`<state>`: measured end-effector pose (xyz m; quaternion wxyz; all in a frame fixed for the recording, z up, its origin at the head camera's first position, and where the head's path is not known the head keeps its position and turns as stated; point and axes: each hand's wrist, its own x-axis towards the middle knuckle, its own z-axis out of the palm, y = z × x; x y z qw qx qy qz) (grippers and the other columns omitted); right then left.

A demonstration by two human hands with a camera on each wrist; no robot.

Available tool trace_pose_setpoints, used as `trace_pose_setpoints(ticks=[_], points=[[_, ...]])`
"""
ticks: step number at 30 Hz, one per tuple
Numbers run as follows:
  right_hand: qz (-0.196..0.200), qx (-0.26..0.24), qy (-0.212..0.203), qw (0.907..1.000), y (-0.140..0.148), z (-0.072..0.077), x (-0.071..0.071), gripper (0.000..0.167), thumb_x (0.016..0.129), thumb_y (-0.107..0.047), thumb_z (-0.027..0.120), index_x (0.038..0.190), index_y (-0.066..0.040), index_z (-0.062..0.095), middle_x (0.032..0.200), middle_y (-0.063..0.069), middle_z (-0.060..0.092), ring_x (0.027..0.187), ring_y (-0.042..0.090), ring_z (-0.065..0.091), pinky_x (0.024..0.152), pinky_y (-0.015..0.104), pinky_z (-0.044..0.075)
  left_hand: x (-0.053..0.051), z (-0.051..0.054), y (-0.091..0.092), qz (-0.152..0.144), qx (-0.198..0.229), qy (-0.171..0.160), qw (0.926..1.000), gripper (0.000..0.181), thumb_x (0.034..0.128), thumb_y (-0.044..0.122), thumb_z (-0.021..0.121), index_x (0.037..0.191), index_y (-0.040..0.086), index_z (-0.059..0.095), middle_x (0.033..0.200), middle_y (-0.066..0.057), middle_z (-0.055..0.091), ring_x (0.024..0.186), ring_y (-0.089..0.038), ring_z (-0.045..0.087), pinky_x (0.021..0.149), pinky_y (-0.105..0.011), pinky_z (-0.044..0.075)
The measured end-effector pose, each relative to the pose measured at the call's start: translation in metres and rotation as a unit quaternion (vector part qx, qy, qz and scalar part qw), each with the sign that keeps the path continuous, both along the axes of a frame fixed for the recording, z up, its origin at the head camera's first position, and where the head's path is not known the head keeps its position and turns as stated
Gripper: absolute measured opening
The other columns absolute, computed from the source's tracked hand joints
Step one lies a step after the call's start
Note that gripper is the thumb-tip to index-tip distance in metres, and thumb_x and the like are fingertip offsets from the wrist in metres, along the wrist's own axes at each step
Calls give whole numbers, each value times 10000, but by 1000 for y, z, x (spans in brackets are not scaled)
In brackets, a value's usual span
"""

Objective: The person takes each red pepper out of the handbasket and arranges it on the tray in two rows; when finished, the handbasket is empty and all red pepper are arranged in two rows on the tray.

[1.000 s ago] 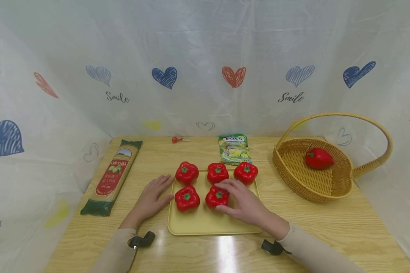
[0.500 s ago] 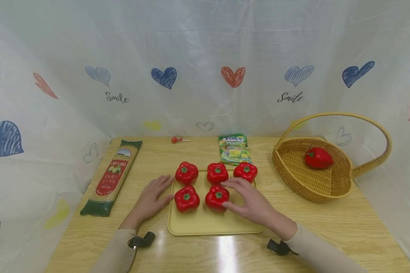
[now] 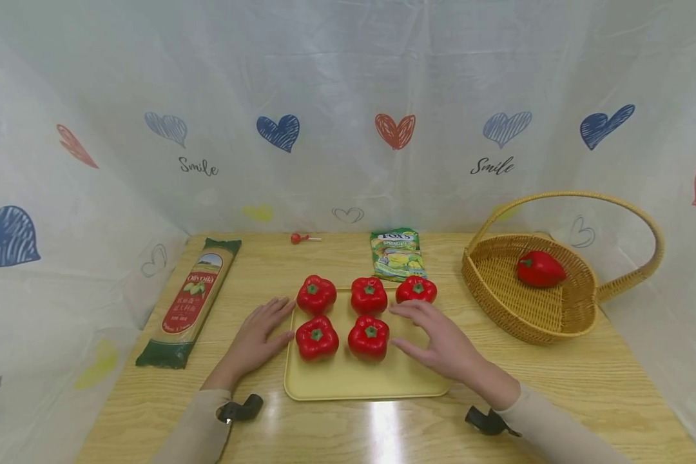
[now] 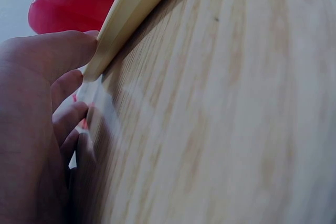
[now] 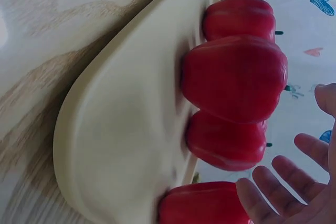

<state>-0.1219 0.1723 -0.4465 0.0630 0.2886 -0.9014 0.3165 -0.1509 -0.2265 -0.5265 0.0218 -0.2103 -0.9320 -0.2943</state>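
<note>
A pale yellow tray [image 3: 348, 384] holds several red bell peppers in two rows. My left hand [image 3: 256, 336] lies along the tray's left side with extended fingers; in the left wrist view its thumb [image 4: 73, 48] touches the tray's rim. Over the tray's right part, my right hand [image 3: 441, 343] is spread and holds nothing. Its fingertips are just right of the front-row bell pepper [image 3: 368, 345], apart from it. The back-right bell pepper [image 3: 415, 290] is partly hidden behind those fingers. In the right wrist view the fingers [image 5: 286, 198] are visibly apart.
A wicker basket [image 3: 499, 316] with a tall handle stands at the right, one red pepper [image 3: 541, 269] lying in it. Behind the tray are a green candy bag [image 3: 397, 253] and a red lollipop [image 3: 296, 238]. A long pasta packet [image 3: 193, 293] lies at the left.
My right hand has let go of the front-row bell pepper and drawn back to the right. That pepper stays upright on the tray. The left hand has not moved.
</note>
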Motion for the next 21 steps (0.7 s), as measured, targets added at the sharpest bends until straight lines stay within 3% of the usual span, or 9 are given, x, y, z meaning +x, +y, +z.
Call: trace_pose_setpoints(ticks=[7, 12, 21], points=[[-104, -8, 70, 9999, 11, 4, -1, 487, 927, -317, 762, 1380, -203, 624, 1368, -35, 589, 1212, 174, 595, 922, 390, 577, 1, -2, 0, 14, 18, 65, 10000, 631, 990, 420, 633, 1546, 175, 465, 1604, -87, 406, 1513, -348, 276, 1237, -551, 158], [-160, -37, 135, 9998, 19, 5, -3, 462, 922, -269, 771, 1350, -155, 639, 1327, -26, 606, 1150, 167, 615, 867, 365, 591, 1, 0, 1, 22, 34, 12, 10000, 636, 988, 426, 633, 1551, 188, 458, 1610, -81, 397, 1516, -343, 269, 1240, -547, 150], [-333, -68, 133, 9993, 31, 9, -4, 443, 920, -254, 771, 1331, -150, 643, 1281, 24, 631, 1049, 234, 668, 832, 451, 610, 0, 1, 0, -15, 16, 26, 10000, 636, 989, 423, 632, 1550, 178, 459, 1609, -84, 398, 1515, -346, 272, 1242, -548, 151]])
